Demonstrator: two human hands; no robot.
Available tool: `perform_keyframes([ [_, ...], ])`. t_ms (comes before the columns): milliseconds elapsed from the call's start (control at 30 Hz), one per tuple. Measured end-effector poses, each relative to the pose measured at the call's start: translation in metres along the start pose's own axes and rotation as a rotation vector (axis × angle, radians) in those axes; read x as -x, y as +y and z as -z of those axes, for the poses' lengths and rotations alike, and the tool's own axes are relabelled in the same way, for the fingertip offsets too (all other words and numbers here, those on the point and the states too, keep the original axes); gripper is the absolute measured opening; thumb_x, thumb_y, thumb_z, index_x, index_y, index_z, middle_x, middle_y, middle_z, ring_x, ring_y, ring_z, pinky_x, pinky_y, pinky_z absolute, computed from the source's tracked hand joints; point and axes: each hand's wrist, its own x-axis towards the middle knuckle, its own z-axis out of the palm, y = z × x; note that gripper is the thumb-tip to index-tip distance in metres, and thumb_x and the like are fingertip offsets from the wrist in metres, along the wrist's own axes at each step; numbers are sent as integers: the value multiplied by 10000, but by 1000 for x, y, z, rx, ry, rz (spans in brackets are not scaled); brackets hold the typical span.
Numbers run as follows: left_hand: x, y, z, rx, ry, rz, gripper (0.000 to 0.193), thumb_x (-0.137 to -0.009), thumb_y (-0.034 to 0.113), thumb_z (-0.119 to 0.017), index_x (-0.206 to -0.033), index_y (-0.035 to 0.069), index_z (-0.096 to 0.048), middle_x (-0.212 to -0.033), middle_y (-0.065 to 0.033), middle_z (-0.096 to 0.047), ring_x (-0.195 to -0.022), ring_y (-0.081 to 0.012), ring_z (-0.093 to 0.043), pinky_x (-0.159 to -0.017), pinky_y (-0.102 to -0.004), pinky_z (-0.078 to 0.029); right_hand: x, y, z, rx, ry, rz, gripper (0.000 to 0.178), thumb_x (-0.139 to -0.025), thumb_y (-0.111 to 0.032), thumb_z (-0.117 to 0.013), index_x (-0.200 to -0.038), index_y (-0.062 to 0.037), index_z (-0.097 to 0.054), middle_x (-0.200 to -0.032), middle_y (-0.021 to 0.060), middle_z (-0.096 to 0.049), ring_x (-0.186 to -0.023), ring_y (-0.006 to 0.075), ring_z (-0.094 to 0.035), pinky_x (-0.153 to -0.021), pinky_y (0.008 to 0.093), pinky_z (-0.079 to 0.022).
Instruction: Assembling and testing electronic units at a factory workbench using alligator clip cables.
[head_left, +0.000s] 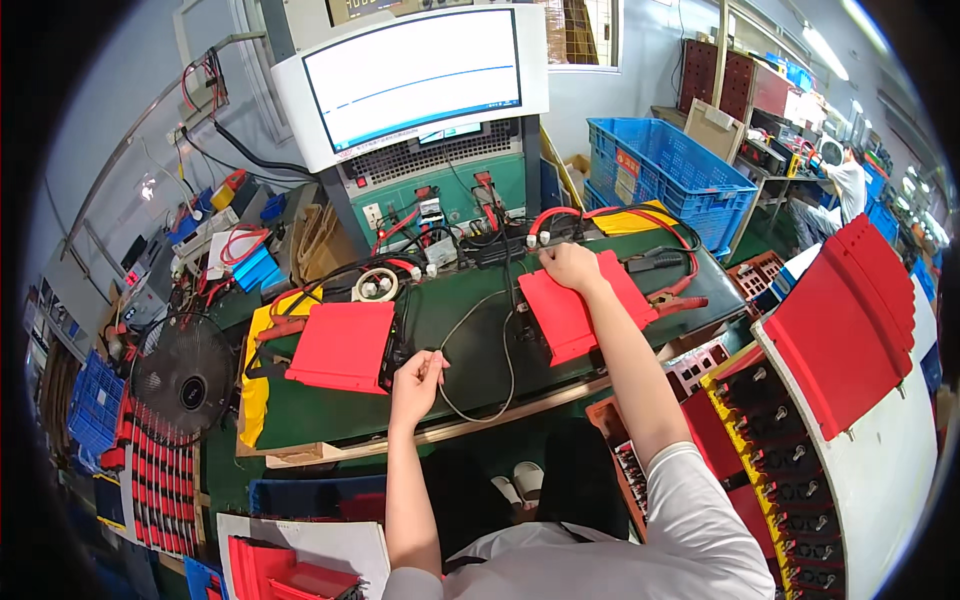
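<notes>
Two flat red metal-cased units lie on a dark green bench top [465, 330]. Beside the right edge of the left red unit [340, 345], my left hand [418, 385] is closed with thumb and fingertips together. A thin grey cable [513, 365] loops close to those fingertips; what they pinch is too small to make out. My right hand [572, 265] curls at the far left corner of the right red unit [575, 310], my forearm crossing over its cover. Those fingers are closed, and whatever they grip is hidden. A red clamp [680, 303] sits at this unit's right side.
A monitor [415, 80] stands on a green test cabinet [460, 190] behind the bench, with red and black cables running forward. A blue crate [665, 175] is back right. A fan [185, 380] stands left. Red covers [850, 320] and black parts fill a board at right.
</notes>
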Motion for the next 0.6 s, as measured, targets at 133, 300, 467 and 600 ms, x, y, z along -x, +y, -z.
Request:
perform_keyframes([
  [133,1,1,1,3,1,-3,282,-1088,257,-605,-926,42,-689,-677,60,-563,-624,-15,-480,-583,-211,-369,0,-1,1,-10,-1,2,454,-968,-468,-580,-872,-88,-808,-873,232,-752,-860,408,-747,-814,511,-595],
  [300,1,0,1,-3,3,-4,281,-1089,248,-603,-922,36,-681,-678,55,-565,-625,-16,-483,-585,-212,-373,-1,-3,3,13,-65,-29,437,-991,-468,-556,-900,-119,-803,-935,213,-756,-928,399,-734,-863,506,-577],
  [467,2,3,1,-26,3,-4,281,-1088,255,-603,-925,42,-685,-680,55,-570,-628,-17,-487,-589,-211,-376,-1,-1,0,2,-19,9,473,-974,-477,-575,-849,-81,-801,-869,229,-753,-859,408,-747,-806,512,-596],
  [600,0,3,-1,-26,3,1,278,-1088,254,-604,-926,44,-690,-681,56,-570,-628,-17,-489,-587,-213,-376,-4,7,-5,25,-29,-7,474,-974,-476,-574,-876,-70,-798,-884,226,-758,-871,413,-748,-818,507,-597],
])
